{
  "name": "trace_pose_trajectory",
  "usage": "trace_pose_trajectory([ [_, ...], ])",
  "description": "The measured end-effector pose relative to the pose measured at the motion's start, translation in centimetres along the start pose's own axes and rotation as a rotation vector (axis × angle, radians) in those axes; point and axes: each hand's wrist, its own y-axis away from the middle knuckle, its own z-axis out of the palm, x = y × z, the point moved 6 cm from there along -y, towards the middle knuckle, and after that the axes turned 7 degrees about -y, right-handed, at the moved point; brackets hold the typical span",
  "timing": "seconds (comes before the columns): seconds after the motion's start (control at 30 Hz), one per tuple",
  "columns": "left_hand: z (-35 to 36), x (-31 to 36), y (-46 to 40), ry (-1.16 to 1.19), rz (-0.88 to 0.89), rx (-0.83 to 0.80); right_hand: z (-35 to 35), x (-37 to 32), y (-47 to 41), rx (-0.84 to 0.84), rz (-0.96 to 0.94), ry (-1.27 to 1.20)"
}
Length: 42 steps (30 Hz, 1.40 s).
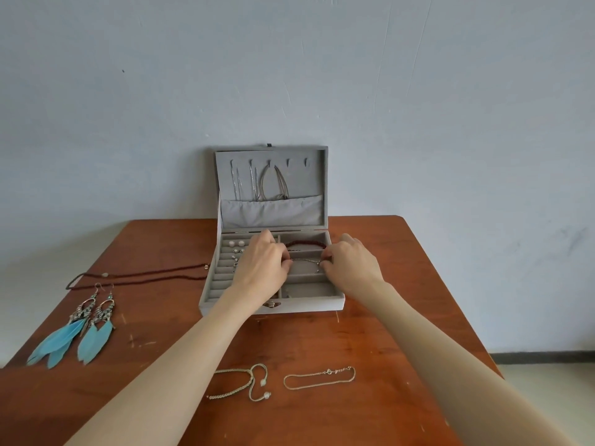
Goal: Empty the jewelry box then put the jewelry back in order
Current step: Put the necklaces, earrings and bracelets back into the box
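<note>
On the reddish-brown wooden surface point(322, 336), against a pale blue-grey wall, stands an open grey velvet jewelry box point(272, 304) with its lid upright. Thin silver and grey-brown chains point(257, 183) hang from hooks inside the lid above a fabric pocket. In the box's left half, small pearl and silver stud earrings point(236, 247) sit in the ring rolls; in the far right compartment lies a dark red beaded bracelet point(304, 243).

Both hands reach over the box. The left hand point(262, 263) and the right hand point(352, 262) each hold one end of a thin silver chain bracelet point(306, 261), stretched between them above the second right compartment. The fingers of both hands are curled in and pinch the chain's ends.

Outside the box, to its left, a long dark brown beaded necklace point(138, 277) lies on the surface, and nearer the camera a pair of blue feather earrings point(77, 333). In front of the box lie a pale twisted-cord bracelet with two white beads point(244, 379) and, just to its right, a fine gold chain bracelet point(318, 378).
</note>
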Motion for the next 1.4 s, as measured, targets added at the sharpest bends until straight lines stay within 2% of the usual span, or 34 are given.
trace_pose_trajectory([
  [0.23,-2.9,0.7,3.1,0.068,0.149,-0.033,-1.5,-1.1,3.5,0.035,-0.063,0.047],
  [0.43,-6.5,0.7,8.9,-0.052,0.313,0.045,-1.3,-4.8,8.4,0.046,-0.207,0.100],
  [0.57,-7.1,-0.3,12.9,-0.056,0.304,0.030,-0.1,-7.5,11.7,0.025,-0.301,0.079],
  [0.77,-6.4,-2.8,17.0,-0.033,0.211,-0.058,2.4,-10.0,14.4,-0.058,-0.324,0.056],
  [0.93,-6.3,-3.9,18.5,-0.003,0.202,-0.122,4.4,-11.0,15.7,-0.111,-0.357,0.054],
  [1.27,-6.6,-3.8,19.2,-0.018,0.211,-0.122,4.0,-11.8,16.5,0.036,-0.467,0.034],
  [1.4,-7.2,-3.2,18.4,0.088,0.185,-0.108,4.0,-11.4,16.6,0.037,-0.474,-0.060],
])
